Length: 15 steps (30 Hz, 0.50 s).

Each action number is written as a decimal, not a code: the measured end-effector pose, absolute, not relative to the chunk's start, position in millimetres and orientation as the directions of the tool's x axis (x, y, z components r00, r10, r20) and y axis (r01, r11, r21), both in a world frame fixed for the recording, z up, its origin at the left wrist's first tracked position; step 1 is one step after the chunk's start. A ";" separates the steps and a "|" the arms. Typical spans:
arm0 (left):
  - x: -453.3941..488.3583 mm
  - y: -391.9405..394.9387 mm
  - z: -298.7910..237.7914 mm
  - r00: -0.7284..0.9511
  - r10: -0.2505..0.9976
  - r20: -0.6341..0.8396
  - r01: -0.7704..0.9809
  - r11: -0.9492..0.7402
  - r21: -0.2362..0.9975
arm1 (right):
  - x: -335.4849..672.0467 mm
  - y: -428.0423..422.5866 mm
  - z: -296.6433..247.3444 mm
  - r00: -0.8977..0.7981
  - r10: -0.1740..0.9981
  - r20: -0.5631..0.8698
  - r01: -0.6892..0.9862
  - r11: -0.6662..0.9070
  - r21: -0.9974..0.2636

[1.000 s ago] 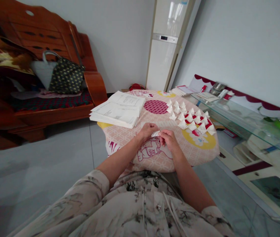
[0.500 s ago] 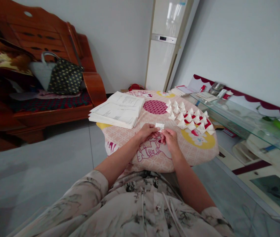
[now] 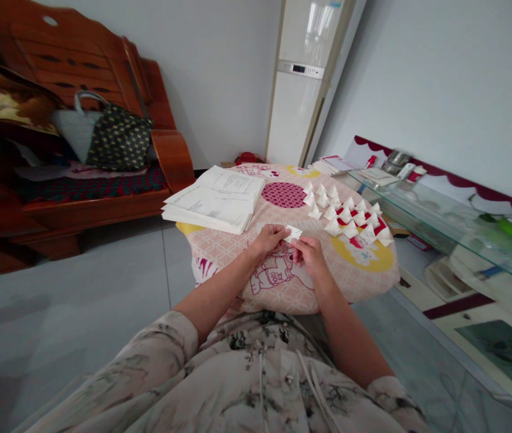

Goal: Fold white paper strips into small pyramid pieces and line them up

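A small folded piece of white paper [image 3: 293, 232] is held between my two hands above the near part of the cloth-covered table [image 3: 219, 249]. My left hand [image 3: 271, 238] pinches its left edge between thumb and fingers. On the lower right side, the fingers of my right hand [image 3: 308, 250] are closed on the same paper. Several folded white paper pyramids [image 3: 350, 230] stand in rows to the right of my hands. Beyond my left hand lies a stack of printed paper sheets [image 3: 215, 198].
A glass-topped cabinet [image 3: 445, 225] borders the table on the right, with cups and papers on it. To the left stands a wooden sofa [image 3: 169, 156] holding a dark patterned bag [image 3: 120, 139]. A tall white air conditioner [image 3: 294, 108] is behind the table.
The folded paper has tilted and turned slightly between my fingers, and my left hand's grip on its edge has shifted. The pyramids and the stack remain in place.
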State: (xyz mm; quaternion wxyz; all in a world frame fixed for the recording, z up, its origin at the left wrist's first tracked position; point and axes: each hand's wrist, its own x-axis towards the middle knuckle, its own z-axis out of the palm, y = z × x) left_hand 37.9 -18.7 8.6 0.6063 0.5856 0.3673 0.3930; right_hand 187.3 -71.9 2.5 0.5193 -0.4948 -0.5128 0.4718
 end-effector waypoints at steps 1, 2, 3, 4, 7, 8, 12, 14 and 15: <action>37.6 -18.7 8.9 0.420 0.907 0.030 -0.061 -0.005 0.998 | 187.3 -72.3 3.3 0.013 0.998 0.060 -0.005 0.060 -0.998; 37.1 -18.6 9.1 0.428 0.903 0.040 -0.074 -0.009 0.997 | 187.3 -72.5 3.9 -0.001 0.999 0.053 -0.027 0.053 -0.998; 36.4 -18.4 9.3 0.441 0.896 0.042 -0.081 -0.007 0.997 | 187.3 -72.8 4.4 -0.008 0.999 0.047 -0.045 0.047 -0.998; 35.5 -18.1 9.4 0.460 0.887 0.041 -0.081 -0.004 0.997 | 187.2 -72.9 4.7 -0.009 0.999 0.043 -0.056 0.043 -0.998; 33.9 -16.2 8.8 0.488 0.871 0.058 -0.026 -0.052 0.998 | 186.8 -73.4 4.6 0.017 0.999 0.048 -0.051 0.049 -0.997; 33.9 -15.3 8.5 0.472 0.878 0.079 0.010 -0.095 0.995 | 186.6 -73.5 4.4 0.026 0.998 0.053 -0.043 0.054 -0.998; 35.9 -8.6 8.1 0.371 0.907 0.200 0.201 -0.289 0.936 | 185.9 -72.9 5.0 0.038 0.999 0.006 -0.058 0.009 -0.998; 35.5 -3.3 9.5 0.368 0.901 0.230 0.287 -0.346 0.893 | 185.3 -71.2 8.1 0.040 0.997 -0.070 -0.094 -0.066 -0.993; 34.5 -0.3 10.5 0.370 0.897 0.240 0.325 -0.367 0.871 | 185.0 -69.8 10.5 0.049 0.992 -0.120 -0.110 -0.114 -0.987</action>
